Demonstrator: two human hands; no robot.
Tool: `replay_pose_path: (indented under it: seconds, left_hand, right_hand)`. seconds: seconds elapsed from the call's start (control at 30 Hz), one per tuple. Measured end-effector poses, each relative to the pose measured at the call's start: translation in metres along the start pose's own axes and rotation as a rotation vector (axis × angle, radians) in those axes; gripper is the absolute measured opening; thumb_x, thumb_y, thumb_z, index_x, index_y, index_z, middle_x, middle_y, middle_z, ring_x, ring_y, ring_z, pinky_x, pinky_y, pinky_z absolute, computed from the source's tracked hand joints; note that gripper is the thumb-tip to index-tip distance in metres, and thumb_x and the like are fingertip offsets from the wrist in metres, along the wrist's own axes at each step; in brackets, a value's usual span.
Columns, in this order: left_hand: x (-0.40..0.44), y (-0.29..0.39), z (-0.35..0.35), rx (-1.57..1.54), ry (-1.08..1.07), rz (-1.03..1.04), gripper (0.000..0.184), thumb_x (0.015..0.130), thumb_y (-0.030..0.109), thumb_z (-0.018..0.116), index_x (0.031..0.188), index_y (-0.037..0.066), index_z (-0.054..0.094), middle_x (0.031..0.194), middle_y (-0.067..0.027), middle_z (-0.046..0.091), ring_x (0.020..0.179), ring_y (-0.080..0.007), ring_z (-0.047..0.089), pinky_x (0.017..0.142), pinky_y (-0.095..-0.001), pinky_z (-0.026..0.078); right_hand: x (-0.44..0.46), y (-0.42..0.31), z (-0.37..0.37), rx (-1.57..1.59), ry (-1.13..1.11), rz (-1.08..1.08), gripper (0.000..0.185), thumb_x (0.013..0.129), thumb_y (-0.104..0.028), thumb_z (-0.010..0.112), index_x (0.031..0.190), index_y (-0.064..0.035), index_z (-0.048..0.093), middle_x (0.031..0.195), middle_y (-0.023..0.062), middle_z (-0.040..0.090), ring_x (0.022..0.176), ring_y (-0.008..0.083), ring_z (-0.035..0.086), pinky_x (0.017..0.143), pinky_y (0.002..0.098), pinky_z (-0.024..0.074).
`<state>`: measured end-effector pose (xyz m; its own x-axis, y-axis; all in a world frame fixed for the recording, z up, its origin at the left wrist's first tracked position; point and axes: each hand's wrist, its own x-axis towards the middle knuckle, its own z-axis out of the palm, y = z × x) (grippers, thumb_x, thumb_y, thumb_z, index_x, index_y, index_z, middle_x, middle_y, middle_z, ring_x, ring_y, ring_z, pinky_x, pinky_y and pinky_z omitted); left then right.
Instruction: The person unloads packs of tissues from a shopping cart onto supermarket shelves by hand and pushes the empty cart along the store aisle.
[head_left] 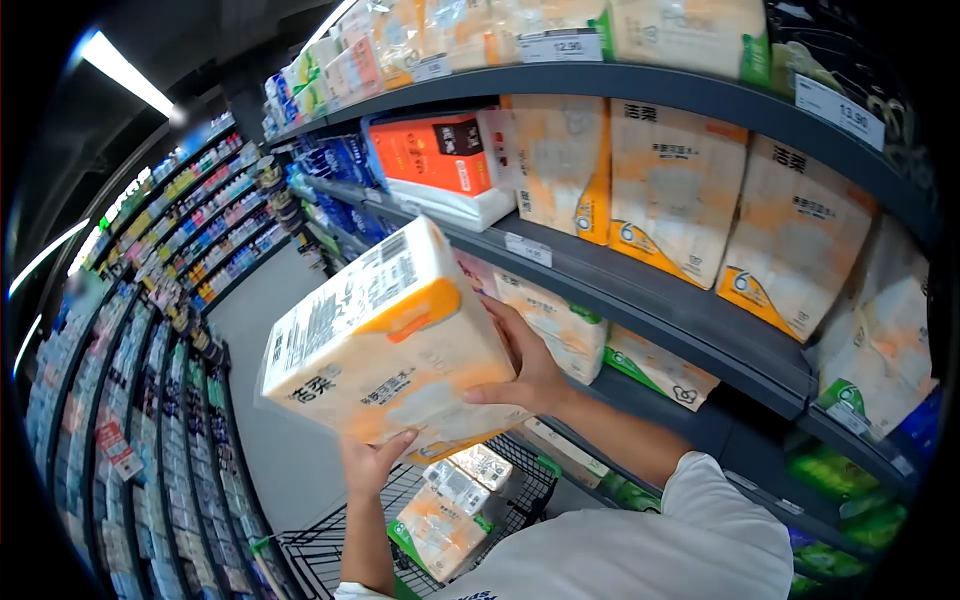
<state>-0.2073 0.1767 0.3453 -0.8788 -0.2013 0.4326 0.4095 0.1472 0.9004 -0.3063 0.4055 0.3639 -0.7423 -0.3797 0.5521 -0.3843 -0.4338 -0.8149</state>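
Between my two hands is a large cream and orange pack of tissues (pixel 400 350), held tilted in front of me with its printed, barcoded side facing up. My right hand (pixel 525 365) grips its right side, thumb across the front. At the lower edge is my left hand (pixel 375 460), its thumb on the front and its other fingers hidden behind the pack. Below, a wire shopping cart (pixel 320 545) holds more wrapped tissue packs (pixel 440 525).
Similar tissue packs (pixel 675 190) stand on the dark shelf (pixel 640 285) at right, beside an orange-labelled pack (pixel 430 155). Price tags (pixel 840 112) line the shelf edges. Across the grey aisle floor (pixel 265 350), stocked shelves (pixel 130 420) run along the left.
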Motion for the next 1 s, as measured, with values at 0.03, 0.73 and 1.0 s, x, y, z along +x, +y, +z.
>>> replay_pose_path:
  seconds: [0.03, 0.73, 1.0]
  left_hand:
    - [0.006, -0.007, 0.006, -0.016, -0.017, 0.007, 0.049, 0.068, 0.006, 0.079, 0.11, -0.005, 0.057, 0.101, -0.0092, 0.064, 0.09, -0.0196, 0.061, 0.082, -0.0293, 0.049]
    - [0.095, 0.051, 0.18, -0.004, -0.621, 0.453, 0.044, 0.071, 0.011, 0.081, 0.108, -0.002, 0.062, 0.102, -0.011, 0.067, 0.092, -0.019, 0.063, 0.079, -0.0323, 0.051]
    - [0.1, 0.061, 0.274, -0.013, -0.669, 0.744, 0.046, 0.069, 0.02, 0.083, 0.107, 0.003, 0.064, 0.103, -0.0121, 0.067, 0.093, -0.0247, 0.064, 0.079, -0.0351, 0.05]
  right_hand:
    - [-0.001, -0.013, -0.005, -0.139, -0.007, -0.082, 0.105, 0.061, -0.019, 0.088, 0.144, -0.0046, 0.025, 0.135, 0.0132, 0.04, 0.126, 0.0235, 0.04, 0.105, 0.0358, 0.0334]
    - [-0.111, -0.201, -0.082, -1.131, 0.484, -0.111, 0.103, 0.058, -0.027, 0.09, 0.141, -0.0012, 0.033, 0.131, 0.0161, 0.049, 0.122, 0.0278, 0.049, 0.102, 0.0379, 0.0391]
    - [-0.158, -0.229, -0.124, -1.296, 0.685, -0.171, 0.076, 0.06, -0.025, 0.089, 0.121, 0.0004, 0.051, 0.114, 0.0125, 0.061, 0.107, 0.0229, 0.058, 0.093, 0.0347, 0.0447]
